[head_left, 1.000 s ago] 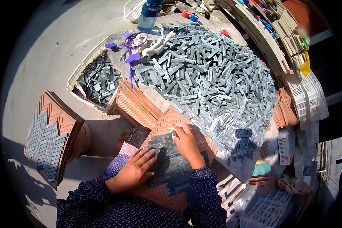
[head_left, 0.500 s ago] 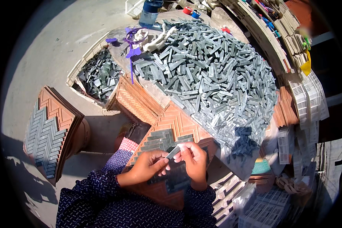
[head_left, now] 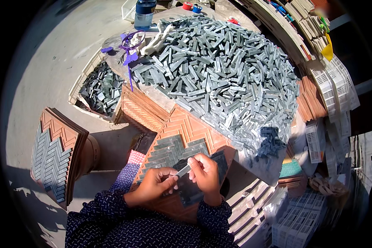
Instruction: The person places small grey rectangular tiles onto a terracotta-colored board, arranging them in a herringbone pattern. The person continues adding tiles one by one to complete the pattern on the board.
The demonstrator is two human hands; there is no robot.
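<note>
A single grey stone strip (head_left: pixel 183 170) is pinched between both hands just above a terracotta-coloured mould board (head_left: pixel 186 128), the left hand (head_left: pixel 155 184) closed on its lower end and the right hand (head_left: pixel 205 173) closed on its upper end, each grip tight around the piece with nothing else held. The strip is kept low and angled along the board's herringbone grooves, apparently so that it can be lined up with the rows of grey strips (head_left: pixel 173 151) already seated in the lower part of the board; the upper grooves are seen bare. The board is propped at a slant toward the person, which brings its face within easy reach of both hands. Beyond it, a large heap of loose grey strips (head_left: pixel 223 78) is piled on the worktop (head_left: pixel 111 41), close enough for pieces to be drawn from it, and a shallow tray (head_left: pixel 76 93) of darker strips is set at the left beside a second grooved board (head_left: pixel 140 109). At the far left a filled herringbone panel (head_left: pixel 51 159) is stood on edge, apart from the work. Purple scissors (head_left: pixel 130 53) and a blue bottle (head_left: pixel 144 12) are lying at the far side of the heap, and white plastic grids (head_left: pixel 335 87) are stacked along the right. The scene is lit by hard sunlight, with sharp shadows thrown across a pale concrete floor (head_left: pixel 37 62).
</note>
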